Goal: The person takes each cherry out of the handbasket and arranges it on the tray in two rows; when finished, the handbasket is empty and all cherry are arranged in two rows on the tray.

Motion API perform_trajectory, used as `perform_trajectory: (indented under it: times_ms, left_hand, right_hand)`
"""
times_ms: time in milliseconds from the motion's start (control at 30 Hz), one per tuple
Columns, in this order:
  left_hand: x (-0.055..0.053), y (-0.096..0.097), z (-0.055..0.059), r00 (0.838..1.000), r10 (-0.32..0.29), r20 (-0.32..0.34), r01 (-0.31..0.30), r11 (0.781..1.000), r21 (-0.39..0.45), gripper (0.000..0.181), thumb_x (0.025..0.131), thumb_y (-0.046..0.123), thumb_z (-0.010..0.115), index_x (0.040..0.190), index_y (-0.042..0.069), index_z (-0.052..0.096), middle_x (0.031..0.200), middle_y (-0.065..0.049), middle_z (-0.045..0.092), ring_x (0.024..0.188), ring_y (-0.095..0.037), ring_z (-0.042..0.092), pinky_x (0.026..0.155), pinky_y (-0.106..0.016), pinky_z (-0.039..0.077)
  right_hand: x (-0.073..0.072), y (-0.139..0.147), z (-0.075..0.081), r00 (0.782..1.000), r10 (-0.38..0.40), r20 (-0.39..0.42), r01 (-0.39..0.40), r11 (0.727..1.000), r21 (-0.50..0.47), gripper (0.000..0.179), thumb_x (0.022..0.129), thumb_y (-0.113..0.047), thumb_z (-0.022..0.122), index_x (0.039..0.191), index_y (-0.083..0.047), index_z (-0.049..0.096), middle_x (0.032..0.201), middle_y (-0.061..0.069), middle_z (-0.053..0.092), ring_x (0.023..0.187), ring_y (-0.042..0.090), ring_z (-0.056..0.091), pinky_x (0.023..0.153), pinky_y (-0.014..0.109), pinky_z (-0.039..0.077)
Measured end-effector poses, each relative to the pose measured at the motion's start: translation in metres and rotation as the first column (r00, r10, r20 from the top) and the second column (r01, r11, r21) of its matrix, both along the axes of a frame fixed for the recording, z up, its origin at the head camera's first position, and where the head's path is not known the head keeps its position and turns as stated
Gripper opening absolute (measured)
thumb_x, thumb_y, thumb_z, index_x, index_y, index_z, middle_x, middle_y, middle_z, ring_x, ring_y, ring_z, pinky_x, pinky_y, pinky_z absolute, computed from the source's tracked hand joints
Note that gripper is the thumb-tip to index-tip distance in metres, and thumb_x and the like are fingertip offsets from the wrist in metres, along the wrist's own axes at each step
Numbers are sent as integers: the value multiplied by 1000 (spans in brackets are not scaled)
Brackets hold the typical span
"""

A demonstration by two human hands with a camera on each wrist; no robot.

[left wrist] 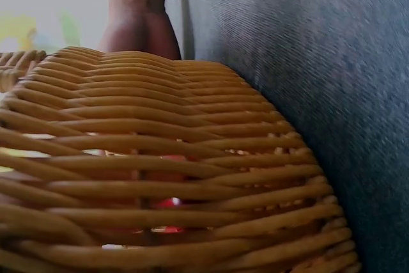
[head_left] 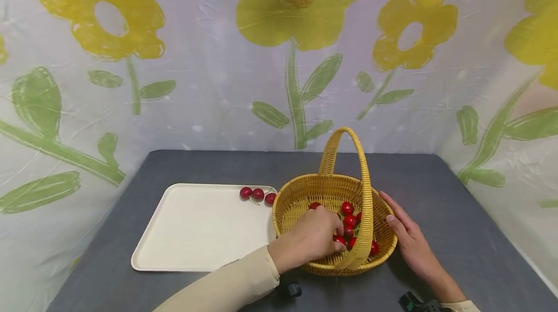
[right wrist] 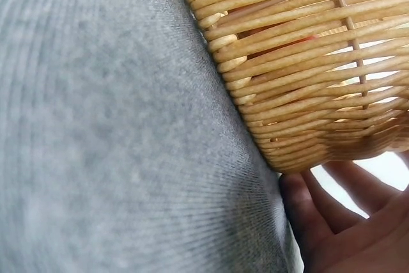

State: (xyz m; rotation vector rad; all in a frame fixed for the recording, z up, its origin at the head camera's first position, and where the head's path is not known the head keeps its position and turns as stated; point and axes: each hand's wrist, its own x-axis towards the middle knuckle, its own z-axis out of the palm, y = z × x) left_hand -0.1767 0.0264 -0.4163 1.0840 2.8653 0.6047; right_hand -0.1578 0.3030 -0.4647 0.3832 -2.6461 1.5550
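My left hand (head_left: 311,234) reaches over the near rim into a yellow wicker basket (head_left: 301,183), fingers bent down among red cherries (head_left: 347,208). One cherry (head_left: 339,240) shows between its forefinger and thumb; I cannot tell whether they pinch it. The basket's wall (left wrist: 160,126) hides this hand in the left wrist view. My right hand (head_left: 411,246) rests against the basket's right side, thumb at the rim. In the right wrist view its spread, fairly straight fingers (right wrist: 326,199) touch the outer wall low down.
A cream tray (head_left: 205,229) lies left of the basket, with three dark red cherries (head_left: 258,195) at its far right corner. The basket's tall handle (head_left: 366,195) arches beside the left hand. The grey tabletop (head_left: 453,205) ends at a flower-printed curtain (head_left: 209,84).
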Motion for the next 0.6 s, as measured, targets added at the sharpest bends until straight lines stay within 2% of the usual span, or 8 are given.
perform_trajectory:
  times_ms: [67, 167, 267, 333, 400, 467, 533, 600]
  left_hand:
    - [0, -1, 0, 1000, -15, 1, 15, 1000, 10, 12, 88, 24, 92, 96, 18, 87, 94, 9, 81, 76, -5, 67, 69, -19, 55]
    - [-1, -3, 3, 999, -18, 36, 16, 998, 60, 14, 87, 15, 89, 101, 18, 87, 97, 8, 82, 82, -4, 68, 74, -17, 55]
    - [-1, -5, 10, 994, -29, 106, 12, 988, 153, 18, 88, 11, 88, 106, 16, 87, 96, 7, 82, 86, -3, 69, 78, -15, 52]
    - [0, -8, 16, 984, -39, 172, -3, 972, 237, 19, 90, 10, 88, 108, 15, 86, 98, 7, 82, 87, 0, 70, 79, -14, 53]
    - [1, -12, 21, 961, -62, 271, -37, 938, 344, 20, 90, 8, 89, 109, 14, 85, 100, 5, 82, 83, 2, 71, 77, -14, 56]
    - [2, -18, 25, 931, -82, 357, -91, 893, 441, 22, 90, 6, 89, 109, 13, 83, 104, 4, 81, 81, 2, 71, 75, -14, 58]
    - [2, -25, 27, 904, -118, 412, -127, 844, 521, 24, 89, 4, 89, 110, 14, 83, 108, 4, 80, 83, 0, 72, 76, -16, 61]
    - [1, -33, 28, 887, -157, 434, -138, 807, 574, 25, 90, 3, 87, 113, 13, 83, 112, 4, 79, 87, -2, 73, 80, -18, 63]
  right_hand:
    - [0, -1, 0, 1000, 0, 2, 0, 1000, -1, 53, 122, -32, 37, 173, -38, 29, 180, 13, 29, 148, -21, 27, 106, 0, 33]
    - [0, -1, 0, 1000, -1, -1, 1, 1000, 0, 53, 122, -31, 37, 173, -38, 29, 180, 13, 29, 148, -21, 27, 106, 0, 33]
    - [0, -1, 0, 1000, 0, 0, 0, 1000, 8, 53, 122, -32, 37, 173, -38, 29, 180, 12, 29, 148, -21, 27, 106, -1, 32]
    - [0, -1, 0, 1000, -2, 3, 2, 1000, 14, 53, 122, -32, 37, 174, -38, 28, 180, 11, 29, 147, -21, 27, 106, -1, 32]
    - [0, -1, 1, 1000, -4, 7, 3, 1000, 18, 53, 122, -33, 37, 174, -38, 28, 180, 11, 29, 147, -21, 27, 106, 0, 32]
    - [0, -1, 1, 1000, -4, 9, 4, 1000, 20, 53, 122, -33, 37, 174, -39, 28, 180, 10, 29, 147, -21, 27, 106, 0, 32]
    - [0, -1, 1, 1000, -5, 11, 5, 1000, 19, 53, 122, -33, 37, 173, -40, 28, 180, 10, 29, 147, -21, 26, 106, 0, 32]
    - [0, -1, 1, 1000, -3, 9, 3, 1000, 16, 53, 121, -33, 38, 173, -39, 28, 180, 11, 29, 147, -22, 26, 106, -1, 32]
